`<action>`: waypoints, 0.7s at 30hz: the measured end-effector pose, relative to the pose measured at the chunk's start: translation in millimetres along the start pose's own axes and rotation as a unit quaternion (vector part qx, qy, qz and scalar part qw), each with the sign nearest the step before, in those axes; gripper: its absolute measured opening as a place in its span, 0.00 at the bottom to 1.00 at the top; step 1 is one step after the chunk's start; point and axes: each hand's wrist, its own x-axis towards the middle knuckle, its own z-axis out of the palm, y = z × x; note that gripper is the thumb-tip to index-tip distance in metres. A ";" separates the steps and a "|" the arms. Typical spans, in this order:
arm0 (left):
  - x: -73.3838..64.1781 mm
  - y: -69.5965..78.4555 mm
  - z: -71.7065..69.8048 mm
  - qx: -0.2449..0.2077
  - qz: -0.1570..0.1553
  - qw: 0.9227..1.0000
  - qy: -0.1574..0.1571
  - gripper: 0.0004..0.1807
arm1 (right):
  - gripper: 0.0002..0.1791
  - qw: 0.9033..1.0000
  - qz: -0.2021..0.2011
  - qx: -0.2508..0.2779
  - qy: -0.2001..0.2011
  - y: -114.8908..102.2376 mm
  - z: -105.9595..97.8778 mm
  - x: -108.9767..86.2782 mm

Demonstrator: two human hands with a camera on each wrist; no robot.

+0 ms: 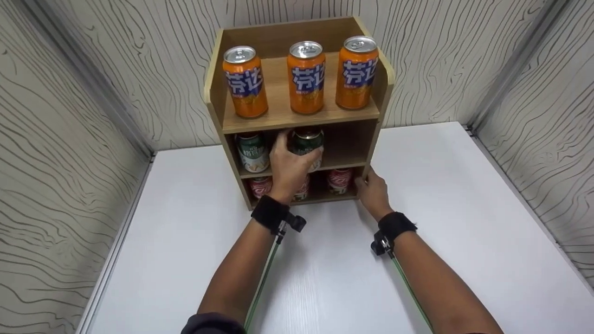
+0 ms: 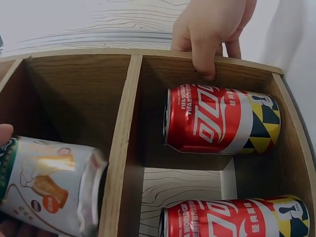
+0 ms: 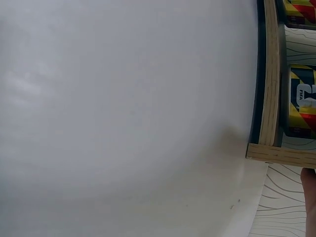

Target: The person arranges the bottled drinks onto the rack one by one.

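Observation:
My left hand (image 1: 290, 169) holds a green-and-white drink can (image 1: 307, 143) at the middle level of a small wooden shelf (image 1: 278, 125). Its thumb and fingers lie on opposite sides of the can. In the left wrist view, that can's pale lower end (image 2: 49, 182) is tilted against the shelf board. A second green-and-white can (image 1: 254, 153) stands to the left on the same level. My right hand (image 1: 373, 192) grips the shelf's right side panel low down, thumb over the front edge; only part of it (image 3: 310, 197) shows in the right wrist view.
Three orange cans (image 1: 306, 81) stand on the top level. Several red cans are on the bottom level, the rightmost red can (image 1: 339, 180) beside my right hand. The shelf stands on a white table (image 1: 320, 278) against a wood-patterned wall (image 1: 176, 69).

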 end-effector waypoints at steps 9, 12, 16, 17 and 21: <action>12.9 -0.1 6.0 -0.022 -0.024 0.999 -0.018 0.50 | 0.27 1.000 -0.002 0.000 0.007 -1.7 0.4 0.0; 15.9 -2.3 7.6 -0.026 -0.025 0.999 -0.011 0.49 | 0.26 1.000 -0.001 -0.001 0.008 -2.5 1.1 -1.1; 19.4 -6.5 11.0 -0.028 -0.016 0.999 0.011 0.47 | 0.20 1.000 -0.002 -0.001 0.014 -2.0 1.7 -1.4; 20.3 -7.7 11.9 -0.031 -0.011 0.999 0.016 0.46 | 0.19 1.000 -0.004 0.000 0.017 -1.6 1.8 -1.3; 22.6 -10.7 15.4 -0.042 0.002 0.999 0.029 0.44 | 0.18 1.000 -0.008 0.001 0.019 -1.1 0.8 -1.0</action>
